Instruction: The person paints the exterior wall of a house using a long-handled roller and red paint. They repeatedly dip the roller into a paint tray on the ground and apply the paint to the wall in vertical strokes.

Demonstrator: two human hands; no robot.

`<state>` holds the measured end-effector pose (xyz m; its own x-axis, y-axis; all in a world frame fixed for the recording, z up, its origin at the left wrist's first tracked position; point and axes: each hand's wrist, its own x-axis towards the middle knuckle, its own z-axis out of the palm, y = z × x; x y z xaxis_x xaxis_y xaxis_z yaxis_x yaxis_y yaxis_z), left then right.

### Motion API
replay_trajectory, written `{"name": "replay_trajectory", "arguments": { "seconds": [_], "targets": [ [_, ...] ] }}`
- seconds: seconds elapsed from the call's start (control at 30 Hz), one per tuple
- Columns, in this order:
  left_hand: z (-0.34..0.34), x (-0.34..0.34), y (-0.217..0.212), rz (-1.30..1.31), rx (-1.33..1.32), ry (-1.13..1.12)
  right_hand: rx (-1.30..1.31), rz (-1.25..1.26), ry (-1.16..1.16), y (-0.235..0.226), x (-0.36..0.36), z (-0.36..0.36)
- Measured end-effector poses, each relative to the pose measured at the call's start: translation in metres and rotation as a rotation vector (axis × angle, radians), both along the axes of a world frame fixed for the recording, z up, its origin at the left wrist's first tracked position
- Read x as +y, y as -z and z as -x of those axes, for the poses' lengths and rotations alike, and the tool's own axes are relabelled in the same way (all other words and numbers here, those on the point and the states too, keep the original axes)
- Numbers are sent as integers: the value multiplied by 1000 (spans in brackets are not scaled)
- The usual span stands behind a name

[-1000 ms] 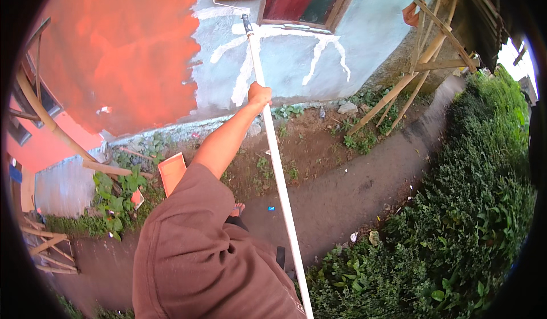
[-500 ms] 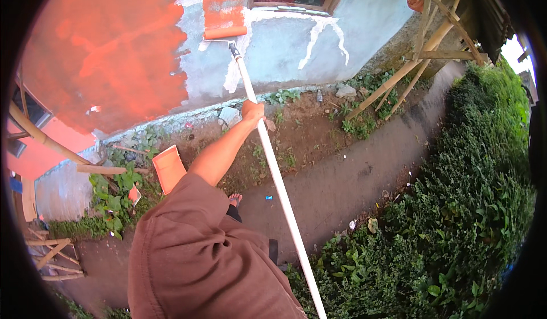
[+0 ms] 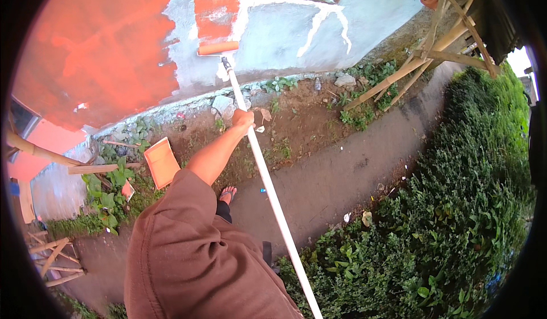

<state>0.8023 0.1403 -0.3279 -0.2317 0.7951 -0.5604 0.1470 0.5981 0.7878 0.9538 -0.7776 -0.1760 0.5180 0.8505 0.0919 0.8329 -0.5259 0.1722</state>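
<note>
My left hand [image 3: 243, 118] is wrapped round a long white pole [image 3: 270, 188]. At the pole's far end, an orange paint roller [image 3: 218, 48] lies against the wall [image 3: 285, 43], at the lower end of an orange strip beneath the window. Fresh orange paint covers the wall's left part; pale blue shows to the right, with white patches and lines. An orange paint tray [image 3: 162, 162] rests on the ground left of my forearm. The pole runs out at the lower edge, and my right hand is not in view.
Bamboo poles [image 3: 393, 82] lean at the right of the wall, and another bamboo pole [image 3: 45, 151] stands at the left. A dark path [image 3: 336, 176] runs between the dirt strip and dense green bushes [image 3: 410, 245]. Stones [image 3: 223, 105] lie along the wall's foot.
The roller has moved down the wall, lengthening the orange strip under the window. My left hand and the pole have come down and slightly left in the view, which has also shifted.
</note>
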Motion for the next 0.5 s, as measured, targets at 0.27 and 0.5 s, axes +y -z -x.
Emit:
{"name": "replay_trajectory", "arguments": {
  "seconds": [0.27,0.5],
  "targets": [
    [4,32,61,72,-28,-12,12,126,75,-16,43,17],
    [15,47,90,91,15,8,20,216,174,-20,68,19]
  ]
}}
